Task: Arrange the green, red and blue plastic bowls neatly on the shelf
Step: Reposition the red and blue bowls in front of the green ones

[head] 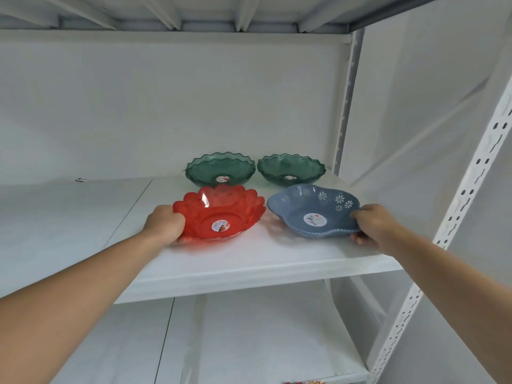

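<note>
Two see-through green bowls stand side by side at the back of the white shelf: the left green bowl and the right green bowl. In front of them sit a red scalloped bowl and a blue bowl with white flower prints. My left hand grips the red bowl's left rim, and the bowl tilts up on that side. My right hand holds the blue bowl's right rim, thumb on top.
A white perforated upright stands at the shelf's right front corner, another post at the back right. A shelf board is overhead and a lower shelf below. A small clip lies at the back left.
</note>
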`<state>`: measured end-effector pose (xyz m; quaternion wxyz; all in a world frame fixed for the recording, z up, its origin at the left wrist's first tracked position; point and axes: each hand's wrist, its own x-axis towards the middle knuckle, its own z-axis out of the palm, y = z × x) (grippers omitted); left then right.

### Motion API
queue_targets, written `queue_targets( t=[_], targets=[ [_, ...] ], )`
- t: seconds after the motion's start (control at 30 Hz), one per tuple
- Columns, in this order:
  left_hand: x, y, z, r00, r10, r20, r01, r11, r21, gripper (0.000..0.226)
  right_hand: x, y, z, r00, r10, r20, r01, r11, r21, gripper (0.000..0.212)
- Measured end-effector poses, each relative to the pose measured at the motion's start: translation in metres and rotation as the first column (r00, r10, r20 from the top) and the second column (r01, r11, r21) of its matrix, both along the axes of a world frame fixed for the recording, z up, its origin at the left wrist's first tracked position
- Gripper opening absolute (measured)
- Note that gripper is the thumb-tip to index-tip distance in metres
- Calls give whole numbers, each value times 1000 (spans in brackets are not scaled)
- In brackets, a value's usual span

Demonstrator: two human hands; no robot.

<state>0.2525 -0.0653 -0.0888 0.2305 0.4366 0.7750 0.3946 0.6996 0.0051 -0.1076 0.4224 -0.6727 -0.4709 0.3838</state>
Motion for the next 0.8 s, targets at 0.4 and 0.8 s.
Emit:
queue_targets(
  t=[0.4, 0.8],
  targets=[
    [-1, 3, 12, 987, -9, 163, 3, 999, 40, 27, 4, 8, 6, 998, 8, 58, -6, 999, -37, 32],
    [136, 49, 74, 946, -256, 197, 234, 964, 129, 25, 9, -11, 60, 866, -42, 499, -81, 972, 221, 39]
  ],
)
